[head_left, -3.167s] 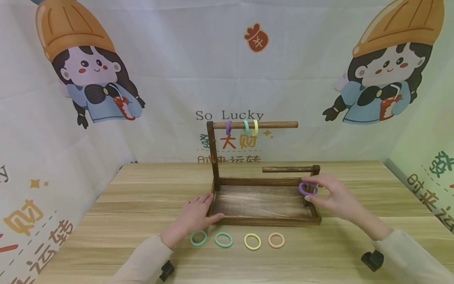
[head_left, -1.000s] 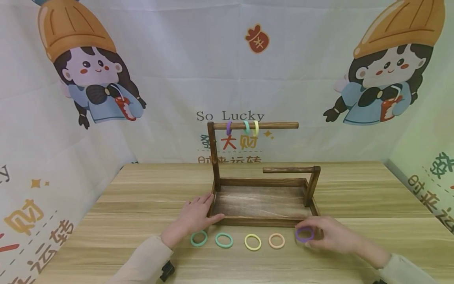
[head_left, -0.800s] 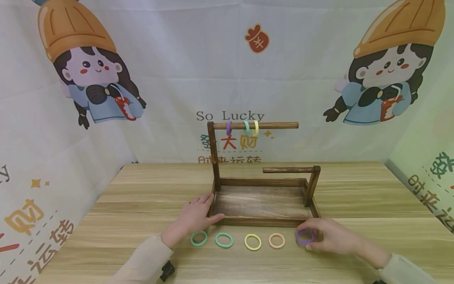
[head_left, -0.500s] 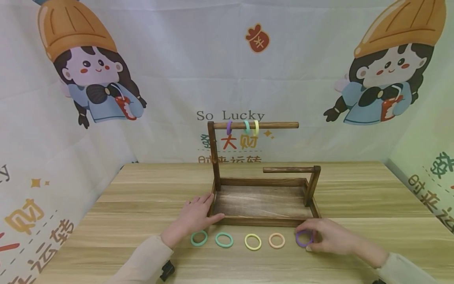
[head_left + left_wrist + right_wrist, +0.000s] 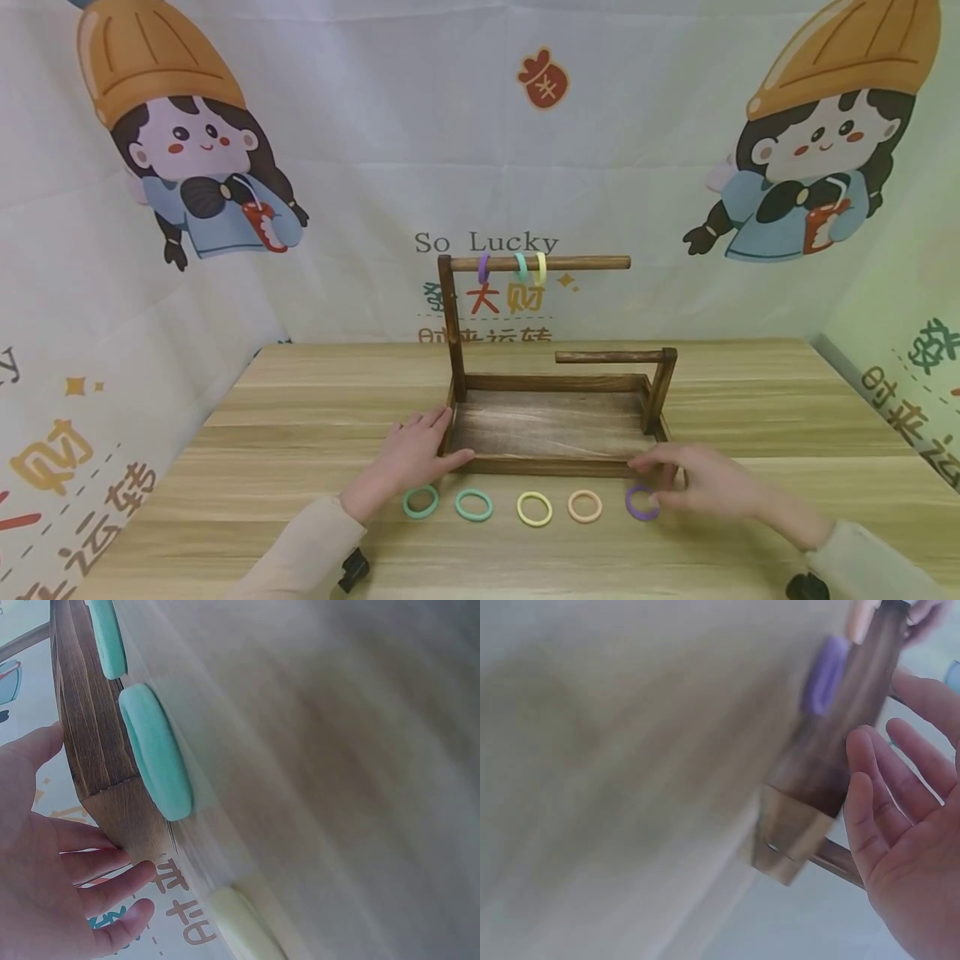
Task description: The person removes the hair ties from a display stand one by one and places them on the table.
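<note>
My right hand point(image 5: 708, 487) hovers at the front right corner of a dark wooden rack point(image 5: 555, 467), thumb and fingers apart and holding nothing. Just beneath its fingertips a purple ring point(image 5: 628, 503) lies on the table, partly covered by the thumb. My left hand point(image 5: 408, 454) rests on the rack's front left corner, its thumb along the front wall and its fairly straight fingers against the left side. To the left of the purple ring lie an orange ring point(image 5: 585, 521), a yellow ring point(image 5: 535, 524) and two teal rings, one point(image 5: 157, 754) large in the left wrist view.
On the rack's high bar point(image 5: 588, 262) hang a purple ring point(image 5: 483, 268), a teal ring point(image 5: 521, 267) and a yellow ring point(image 5: 542, 268). A lower bar point(image 5: 607, 357) juts leftward from the right post. A pale yellow thing point(image 5: 244, 922) is cut off in the left wrist view.
My right hand brought the purple ring from beside the rack's right post down to the table, then let go and lifted slightly. My left hand has stayed in place.
</note>
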